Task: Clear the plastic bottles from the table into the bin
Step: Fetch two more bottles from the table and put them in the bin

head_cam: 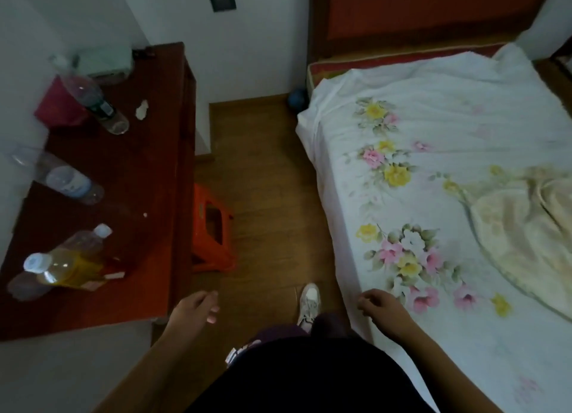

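Observation:
Several plastic bottles stand on the dark red table (pixel 145 165) at the left. A clear bottle with a dark label (pixel 93 100) is at the far end. A clear bottle with a pale blue label (pixel 62 177) is in the middle. Near the front, a bottle with yellow liquid (pixel 62 267) stands beside a clear white-capped bottle (pixel 86 242). My left hand (pixel 193 310) hangs empty past the table's front corner, fingers loosely apart. My right hand (pixel 379 307) hangs empty at the bed's edge, fingers loosely curled. No bin is in view.
A red box (pixel 57 103) and a pale box (pixel 105 61) sit at the table's far end, with a paper scrap (pixel 142 109). An orange plastic stool (pixel 213 230) stands under the table's side. A bed with floral sheet (pixel 433 165) fills the right. Wooden floor (pixel 266 165) runs between.

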`<state>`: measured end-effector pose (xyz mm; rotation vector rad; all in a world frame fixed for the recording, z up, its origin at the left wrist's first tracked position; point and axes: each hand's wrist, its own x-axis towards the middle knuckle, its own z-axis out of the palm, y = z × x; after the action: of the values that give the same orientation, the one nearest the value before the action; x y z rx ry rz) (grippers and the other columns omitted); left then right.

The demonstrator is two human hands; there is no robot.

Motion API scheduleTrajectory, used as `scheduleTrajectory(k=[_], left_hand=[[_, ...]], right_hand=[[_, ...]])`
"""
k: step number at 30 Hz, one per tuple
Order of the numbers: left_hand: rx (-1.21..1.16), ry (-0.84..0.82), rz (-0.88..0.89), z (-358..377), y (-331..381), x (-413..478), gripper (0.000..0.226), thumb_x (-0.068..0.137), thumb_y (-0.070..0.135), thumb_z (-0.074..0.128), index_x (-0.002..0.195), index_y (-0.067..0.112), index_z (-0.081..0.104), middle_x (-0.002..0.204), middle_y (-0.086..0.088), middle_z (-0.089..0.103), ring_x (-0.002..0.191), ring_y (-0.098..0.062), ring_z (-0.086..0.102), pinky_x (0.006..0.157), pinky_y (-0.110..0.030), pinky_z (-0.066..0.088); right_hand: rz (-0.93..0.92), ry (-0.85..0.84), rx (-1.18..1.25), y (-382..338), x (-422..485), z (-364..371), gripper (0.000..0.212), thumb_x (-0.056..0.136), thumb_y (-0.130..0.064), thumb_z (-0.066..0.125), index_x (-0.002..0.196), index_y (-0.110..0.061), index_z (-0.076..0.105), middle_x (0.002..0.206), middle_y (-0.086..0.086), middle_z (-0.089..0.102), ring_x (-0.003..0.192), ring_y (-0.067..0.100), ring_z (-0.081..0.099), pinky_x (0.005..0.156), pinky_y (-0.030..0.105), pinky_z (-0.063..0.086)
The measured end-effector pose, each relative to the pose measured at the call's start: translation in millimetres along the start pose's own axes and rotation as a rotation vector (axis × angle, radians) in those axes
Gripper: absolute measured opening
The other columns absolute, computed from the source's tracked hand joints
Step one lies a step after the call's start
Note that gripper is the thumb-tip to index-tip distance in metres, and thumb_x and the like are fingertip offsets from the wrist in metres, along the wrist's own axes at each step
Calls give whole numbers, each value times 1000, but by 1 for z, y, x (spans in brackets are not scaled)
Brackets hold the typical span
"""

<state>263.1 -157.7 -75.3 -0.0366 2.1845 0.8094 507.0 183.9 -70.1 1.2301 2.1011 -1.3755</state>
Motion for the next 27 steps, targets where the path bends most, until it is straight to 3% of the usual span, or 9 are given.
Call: scheduleTrajectory(k=[3,6,9,15,18,22,27], left_hand=[[-71,67,-41,-7,16,15,28,103,33,54,90,15,72,88,-5,77,77,-25,74,70,-36,53],[-132,93,-84,-13,34,24,28,104,30,53,94,13,72,90,-5,78,75,-23,74,65,-32,52],[-180,94,-138,-17,56,42,27,104,28,53,95,10,71,93,-6,77,78,-26,74,67,-33,52],[-249,136,-180,-34,101,106,27,102,31,56,92,14,73,89,-4,78,78,-24,75,72,-36,54],[-262,108,-192,-52,125,149,27,102,31,57,89,14,74,88,-6,79,77,-25,75,74,-38,55],[-204,72,-137,-80,170,202,27,103,38,53,93,22,73,89,1,78,75,-16,75,69,-33,55],[-233,115,-48,-115,229,251,28,102,41,52,92,25,73,88,4,78,73,-11,74,65,-32,50]], right_hand=[[-114,-55,-64,-63,51,-20,10,94,-24,63,89,-18,70,87,5,70,80,18,64,69,25,47],[-184,-73,-43,-120,94,-36,8,92,-24,64,93,-21,72,97,1,71,91,16,66,80,28,49],[-233,-125,-58,-167,135,-50,7,91,-30,65,94,-29,71,100,-9,69,95,5,64,81,23,48],[-257,-168,-147,-228,213,-68,8,94,-30,63,96,-26,70,100,-9,69,96,6,63,80,20,45],[-257,-134,-237,-243,241,-80,9,95,-30,62,87,-32,65,88,-11,66,84,7,62,69,17,41],[-184,-94,-314,-255,272,-99,17,95,-31,63,103,-19,71,99,-1,71,93,17,66,81,31,49],[-175,-88,-367,-293,313,-117,23,94,-28,64,111,-14,72,105,2,72,99,20,67,85,30,49]])
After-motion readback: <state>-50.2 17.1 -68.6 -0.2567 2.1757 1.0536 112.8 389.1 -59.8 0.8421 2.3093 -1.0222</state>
